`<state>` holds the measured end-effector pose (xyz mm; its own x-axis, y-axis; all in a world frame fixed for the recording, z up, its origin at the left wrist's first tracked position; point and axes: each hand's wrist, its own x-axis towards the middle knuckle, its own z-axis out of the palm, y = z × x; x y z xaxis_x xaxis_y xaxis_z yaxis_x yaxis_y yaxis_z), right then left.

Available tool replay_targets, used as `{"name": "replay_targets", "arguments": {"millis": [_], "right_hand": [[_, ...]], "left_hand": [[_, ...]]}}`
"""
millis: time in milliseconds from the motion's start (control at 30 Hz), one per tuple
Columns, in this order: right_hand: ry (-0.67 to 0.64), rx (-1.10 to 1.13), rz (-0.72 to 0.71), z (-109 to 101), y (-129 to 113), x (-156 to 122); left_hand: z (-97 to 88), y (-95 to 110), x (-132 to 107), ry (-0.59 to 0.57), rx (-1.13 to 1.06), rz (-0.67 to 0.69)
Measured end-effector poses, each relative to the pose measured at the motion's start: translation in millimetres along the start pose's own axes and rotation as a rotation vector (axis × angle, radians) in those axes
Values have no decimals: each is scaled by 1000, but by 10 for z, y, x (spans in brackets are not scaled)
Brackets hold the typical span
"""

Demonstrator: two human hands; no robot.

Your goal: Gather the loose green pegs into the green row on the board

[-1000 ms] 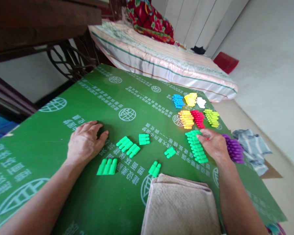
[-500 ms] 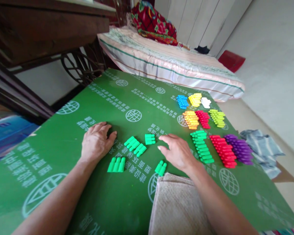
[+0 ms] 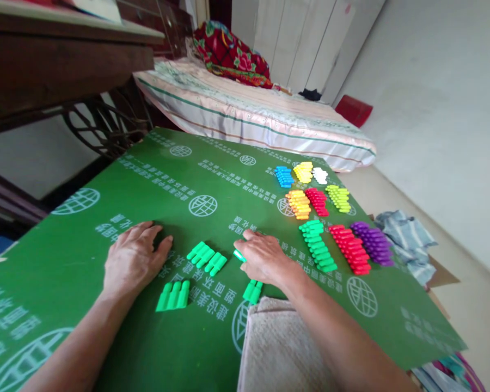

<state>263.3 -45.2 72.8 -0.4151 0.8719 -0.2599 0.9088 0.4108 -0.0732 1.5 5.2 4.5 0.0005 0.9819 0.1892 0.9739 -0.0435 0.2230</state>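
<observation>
My left hand [image 3: 136, 257] rests palm down on the green board [image 3: 147, 343], fingers stretched out, holding nothing. My right hand [image 3: 265, 257] has thumb and fingers around a small cluster of green bullet-shaped plastic pieces [image 3: 239, 255]; most of that cluster is hidden under the fingers. Between the hands lies a slanted row of green pieces [image 3: 207, 258]. Another upright-looking green group [image 3: 173, 295] sits nearer to me, right of my left wrist. A smaller green group [image 3: 252, 292] lies just below my right hand, by the folded cloth.
A folded beige cloth [image 3: 286, 343] lies under my right forearm. To the right are sorted rows of pieces: green [image 3: 318, 246], red [image 3: 350, 249], purple [image 3: 371, 243], orange [image 3: 298, 204], blue [image 3: 285, 177] and others. Beyond the board stands a bed [image 3: 249, 114].
My right hand has moved over the small green cluster and closed its fingers around it. My left hand stays flat on the board. The whole view has shifted, so things appear farther left.
</observation>
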Motion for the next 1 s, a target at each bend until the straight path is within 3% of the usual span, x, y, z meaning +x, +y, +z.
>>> {"name": "replay_targets", "arguments": {"millis": [233, 367, 467, 600, 733, 1000], "right_hand": [[16, 46, -23, 37, 110, -87], [70, 102, 56, 76, 131, -217], [206, 170, 214, 149, 237, -469], [399, 160, 589, 295, 558, -865], [394, 96, 898, 369, 864, -1055], [273, 25, 1007, 286, 951, -955]], "left_hand": [[-22, 1, 6, -16, 18, 12], [-50, 18, 14, -24, 17, 4], [-54, 36, 16, -23, 22, 5], [-47, 41, 11, -22, 13, 6], [-38, 29, 13, -22, 14, 1], [-21, 19, 11, -19, 20, 6]]}}
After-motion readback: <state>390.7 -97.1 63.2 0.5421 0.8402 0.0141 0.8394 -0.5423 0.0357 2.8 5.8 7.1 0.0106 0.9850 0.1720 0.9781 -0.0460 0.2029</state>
